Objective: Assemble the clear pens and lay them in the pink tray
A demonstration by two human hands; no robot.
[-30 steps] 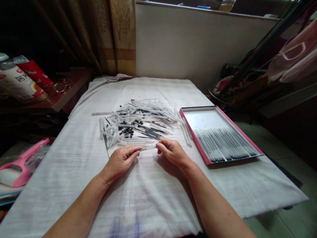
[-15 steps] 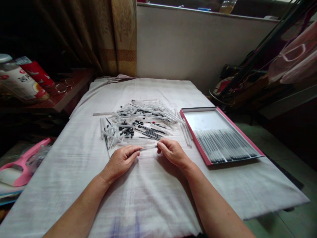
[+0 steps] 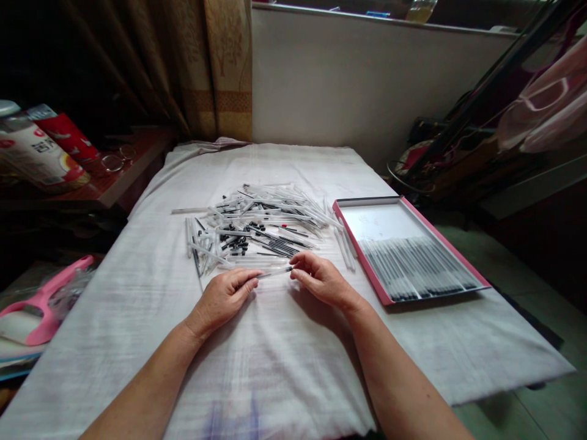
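Observation:
My left hand (image 3: 225, 297) pinches the near end of a clear pen (image 3: 275, 272) with a dark tip, held low over the white cloth. At the dark tip is my right hand (image 3: 321, 278), its thumb and fingers parted around it; whether a fingertip touches the pen is hard to tell. Just beyond both hands lies a loose pile of clear pen barrels (image 3: 275, 208), with dark refills (image 3: 279, 245) and small black caps (image 3: 239, 243) mixed in.
A pink-edged box (image 3: 367, 263) holding a row of pens stands on the right of the cloth-covered table (image 3: 266, 366). To the left are a pink tape dispenser (image 3: 43, 311) and a side table with a labelled jar (image 3: 39, 153). A wall (image 3: 330, 85) rises behind.
The fingers of my right hand have loosened from the pen's dark tip and spread apart. My left hand keeps its hold on the pen, almost unmoved.

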